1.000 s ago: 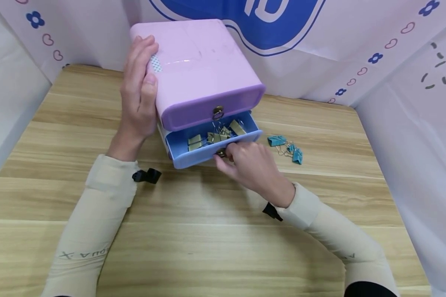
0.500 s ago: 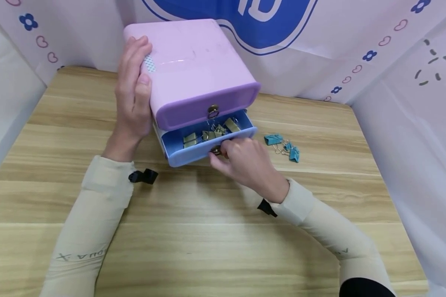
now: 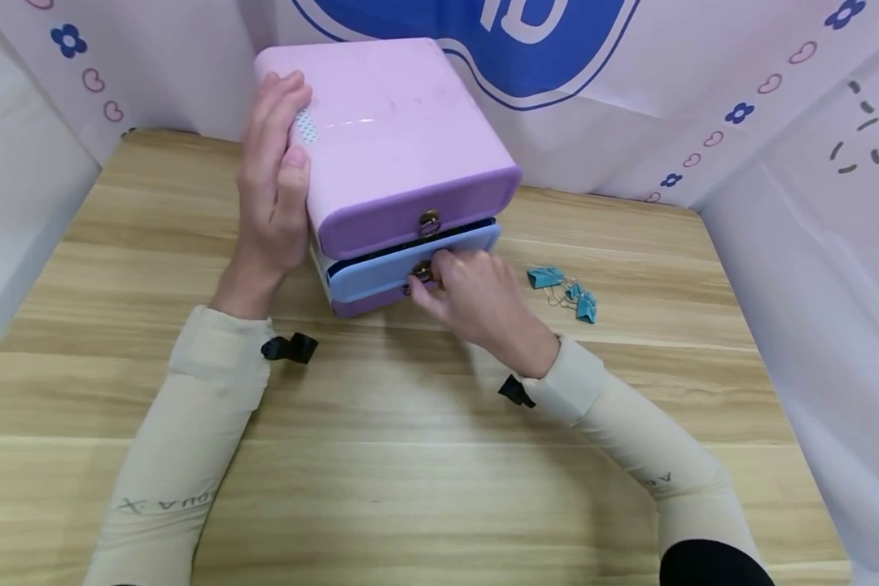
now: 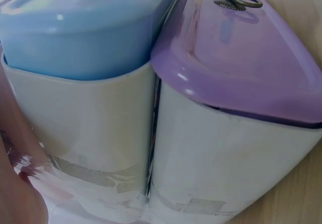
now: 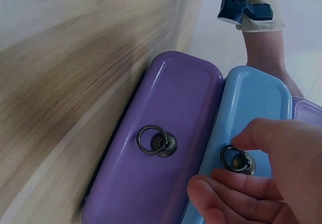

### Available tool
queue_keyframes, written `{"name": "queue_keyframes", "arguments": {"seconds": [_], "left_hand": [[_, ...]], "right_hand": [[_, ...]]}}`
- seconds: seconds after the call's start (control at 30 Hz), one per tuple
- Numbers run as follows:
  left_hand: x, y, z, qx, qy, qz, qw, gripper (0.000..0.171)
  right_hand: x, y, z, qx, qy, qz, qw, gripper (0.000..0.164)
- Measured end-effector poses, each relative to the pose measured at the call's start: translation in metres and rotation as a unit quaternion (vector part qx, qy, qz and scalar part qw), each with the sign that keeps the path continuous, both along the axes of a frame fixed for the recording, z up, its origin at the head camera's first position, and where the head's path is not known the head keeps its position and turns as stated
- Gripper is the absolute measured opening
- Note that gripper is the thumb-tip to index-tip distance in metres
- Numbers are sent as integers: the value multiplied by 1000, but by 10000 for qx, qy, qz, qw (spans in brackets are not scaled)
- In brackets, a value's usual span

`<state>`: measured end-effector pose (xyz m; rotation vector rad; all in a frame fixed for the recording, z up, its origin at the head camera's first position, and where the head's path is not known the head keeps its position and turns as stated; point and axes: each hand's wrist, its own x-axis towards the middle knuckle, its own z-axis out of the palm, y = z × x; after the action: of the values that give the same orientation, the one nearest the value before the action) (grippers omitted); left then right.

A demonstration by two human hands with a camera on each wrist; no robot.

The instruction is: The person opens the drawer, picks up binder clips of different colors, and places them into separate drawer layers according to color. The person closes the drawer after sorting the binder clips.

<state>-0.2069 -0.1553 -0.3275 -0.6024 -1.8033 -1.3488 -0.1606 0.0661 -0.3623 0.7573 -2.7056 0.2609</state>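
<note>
A small drawer cabinet (image 3: 381, 106) has a pink top, a purple upper drawer (image 3: 366, 220), a blue middle drawer (image 3: 366, 275) and a purple bottom drawer (image 3: 369, 304). My left hand (image 3: 267, 195) rests along its left side, fingers straight, tips over the top edge. My right hand (image 3: 476, 297) is at the blue front, thumb and forefinger on either side of its brass ring pull (image 5: 234, 158). A thin dark gap shows above the blue front, which stands slightly out from the white casing (image 4: 85, 118). The drawer's inside is hidden.
Several teal binder clips (image 3: 564, 291) lie on the wooden table (image 3: 410, 472) to the right of the cabinet. A white sheet with a blue emblem (image 3: 535, 65) hangs behind it. Another ring pull (image 5: 157, 141) is on the bottom drawer.
The blue drawer has slid in, and the gold binder clips inside it are out of sight. My right hand has moved forward with it; my left hand stays on the cabinet's side.
</note>
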Motion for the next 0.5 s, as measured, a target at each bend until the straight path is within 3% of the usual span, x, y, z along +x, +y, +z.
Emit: {"name": "queue_keyframes", "arguments": {"seconds": [0.17, 0.4, 0.5], "left_hand": [[-2, 1, 1, -67, 8, -16, 10000, 60], [-17, -5, -13, -116, 115, 82, 9998, 61], [-19, -6, -16, -105, 132, 114, 9998, 61]], "right_hand": [[-3, -1, 0, -49, 13, -61, 10000, 40], [-9, -6, 1, -36, -35, -138, 9999, 40], [-10, -7, 1, -30, -150, -177, 9997, 41]]}}
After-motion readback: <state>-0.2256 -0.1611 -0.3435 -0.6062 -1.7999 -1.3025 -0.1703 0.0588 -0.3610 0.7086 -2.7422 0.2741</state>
